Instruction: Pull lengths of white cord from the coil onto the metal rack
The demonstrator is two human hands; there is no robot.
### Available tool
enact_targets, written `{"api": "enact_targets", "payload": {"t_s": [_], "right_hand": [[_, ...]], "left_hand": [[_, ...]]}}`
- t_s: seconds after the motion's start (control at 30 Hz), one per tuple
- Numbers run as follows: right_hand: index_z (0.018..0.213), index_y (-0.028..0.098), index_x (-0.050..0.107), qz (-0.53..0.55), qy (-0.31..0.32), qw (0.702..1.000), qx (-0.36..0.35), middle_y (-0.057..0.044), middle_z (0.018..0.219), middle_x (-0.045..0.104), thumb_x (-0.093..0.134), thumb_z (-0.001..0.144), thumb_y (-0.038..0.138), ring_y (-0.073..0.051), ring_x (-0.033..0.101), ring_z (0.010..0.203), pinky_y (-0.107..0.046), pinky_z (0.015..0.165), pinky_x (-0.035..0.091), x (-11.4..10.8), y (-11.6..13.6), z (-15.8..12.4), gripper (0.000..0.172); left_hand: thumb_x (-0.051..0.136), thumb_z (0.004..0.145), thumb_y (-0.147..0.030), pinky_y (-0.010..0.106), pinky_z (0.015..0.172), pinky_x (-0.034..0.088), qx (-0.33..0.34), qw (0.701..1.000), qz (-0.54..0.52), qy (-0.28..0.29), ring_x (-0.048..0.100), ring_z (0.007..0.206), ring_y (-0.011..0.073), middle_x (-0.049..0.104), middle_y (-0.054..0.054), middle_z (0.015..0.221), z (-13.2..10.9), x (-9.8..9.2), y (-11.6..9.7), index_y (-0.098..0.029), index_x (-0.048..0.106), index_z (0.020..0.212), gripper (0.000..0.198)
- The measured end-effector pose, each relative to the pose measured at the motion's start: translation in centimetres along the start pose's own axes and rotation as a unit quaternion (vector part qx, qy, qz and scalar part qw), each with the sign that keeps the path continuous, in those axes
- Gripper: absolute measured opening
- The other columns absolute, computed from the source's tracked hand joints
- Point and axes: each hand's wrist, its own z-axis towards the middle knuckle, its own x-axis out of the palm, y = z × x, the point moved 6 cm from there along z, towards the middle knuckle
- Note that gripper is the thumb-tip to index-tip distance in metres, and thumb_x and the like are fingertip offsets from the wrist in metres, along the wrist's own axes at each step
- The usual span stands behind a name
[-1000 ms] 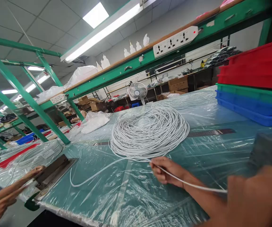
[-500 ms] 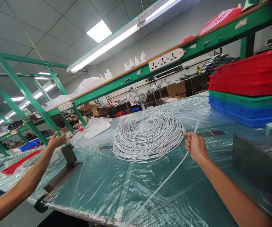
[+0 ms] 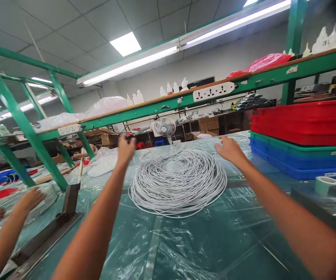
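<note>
Grey cable [image 3: 176,194] lies loosely coiled; uneven lifting could tangle it. Right hand [image 3: 230,149], at its two o'clock, half-spread, empty; left hand [image 3: 126,151], ten o'clock, blurred, grip indeterminable.

Head-worn view — forward and down — across the table [image 3: 214,237]

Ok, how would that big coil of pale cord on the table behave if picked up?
The coil would probably sag and spread, since its loops look untied. The cord seems springy yet bendable, lying in rounded curves. Pushed, it might slide on the glossy plastic sheet.
</note>
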Motion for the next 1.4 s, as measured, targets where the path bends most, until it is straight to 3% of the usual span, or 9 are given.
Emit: {"api": "enact_targets", "payload": {"t_s": [0.2,0.27,0.37,0.53,0.67,0.77,1.03,1.27,1.4], "right_hand": [[0.101,0.021,0.060,0.115,0.103,0.974,-0.167,-0.008,0.104,0.063,0.045,0.090,0.031,-0.021,0.061,0.091,-0.033,0.082,0.046,4.5,0.4,-12.5,0.020],[0.093,0.021,0.060,0.118,0.135,0.970,-0.163,-0.008,0.093,0.064,0.043,0.089,0.026,-0.020,0.060,0.083,-0.033,0.077,0.047,7.7,-1.0,-15.9,0.018],[0.084,0.020,0.059,0.115,0.187,0.961,-0.166,-0.006,0.083,0.062,0.044,0.084,0.020,-0.020,0.058,0.078,-0.033,0.074,0.046,12.4,-2.8,-18.9,0.015],[0.083,0.020,0.058,0.140,0.242,0.942,-0.185,-0.006,0.080,0.060,0.044,0.084,0.021,-0.020,0.055,0.075,-0.034,0.073,0.043,14.8,-3.6,-20.1,0.014],[0.082,0.020,0.058,0.143,0.254,0.939,-0.184,-0.006,0.078,0.061,0.045,0.083,0.023,-0.020,0.055,0.070,-0.034,0.069,0.042,14.9,-4.0,-19.7,0.013],[0.082,0.020,0.058,0.134,0.259,0.938,-0.186,-0.006,0.079,0.062,0.045,0.082,0.024,-0.020,0.056,0.070,-0.033,0.068,0.042,15.3,-4.2,-19.7,0.013],[0.081,0.020,0.057,0.127,0.258,0.940,-0.183,-0.006,0.077,0.061,0.043,0.081,0.021,-0.018,0.054,0.065,-0.031,0.063,0.040,14.6,-4.3,-19.7,0.014],[0.080,0.018,0.056,0.155,0.252,0.939,-0.173,-0.005,0.077,0.059,0.044,0.079,0.013,-0.017,0.053,0.070,-0.030,0.067,0.040,15.0,-3.9,-19.6,0.013],[0.077,0.018,0.056,0.133,0.243,0.948,-0.160,-0.003,0.078,0.060,0.046,0.075,0.006,-0.016,0.055,0.074,-0.027,0.071,0.041,14.8,-3.6,-19.6,0.016]], "left_hand": [[0.048,0.104,-0.038,0.034,0.102,0.045,0.223,0.909,-0.136,0.324,0.045,0.117,0.0222,0.043,0.009,0.126,-24.2,5.5,-6.1,-0.024,0.045,0.137,0.036],[0.046,0.103,-0.043,0.033,0.099,0.048,0.191,0.895,-0.159,0.370,0.046,0.115,0.0225,0.044,0.009,0.125,-30.9,5.8,-3.9,-0.025,0.049,0.133,0.035],[0.042,0.102,-0.042,0.040,0.099,0.047,0.069,0.935,-0.115,0.327,0.046,0.115,0.0252,0.044,0.011,0.124,-35.4,5.2,2.7,-0.023,0.055,0.124,0.032],[0.040,0.105,-0.035,0.038,0.092,0.051,-0.049,0.982,-0.004,0.184,0.049,0.112,0.0239,0.049,0.008,0.116,-37.2,-2.4,10.0,-0.024,0.057,0.112,0.021],[0.041,0.103,-0.031,0.042,0.096,0.047,0.007,0.979,0.198,0.047,0.048,0.114,0.0243,0.045,0.005,0.123,-36.2,-11.1,6.7,-0.030,0.047,0.123,0.021],[0.039,0.105,-0.030,0.044,0.107,0.036,0.090,0.944,0.317,0.028,0.037,0.126,0.0256,0.033,0.007,0.137,-33.0,-13.1,3.1,-0.031,0.033,0.144,0.040],[0.023,0.112,-0.034,0.045,0.107,0.031,0.279,0.880,0.346,0.169,0.034,0.128,0.0278,0.033,0.012,0.137,-25.0,-6.9,2.9,-0.017,0.034,0.144,0.038],[0.032,0.113,-0.022,0.021,0.065,0.029,0.322,0.895,0.196,0.237,0.045,0.067,0.0118,0.049,0.003,0.077,-27.9,-3.9,2.5,-0.018,0.058,0.115,0.026],[0.037,0.111,-0.019,0.017,0.061,0.033,0.340,0.886,0.069,0.307,0.048,0.065,0.0092,0.048,0.002,0.079,-29.8,3.3,-1.0,-0.021,0.051,0.130,0.024]]}}
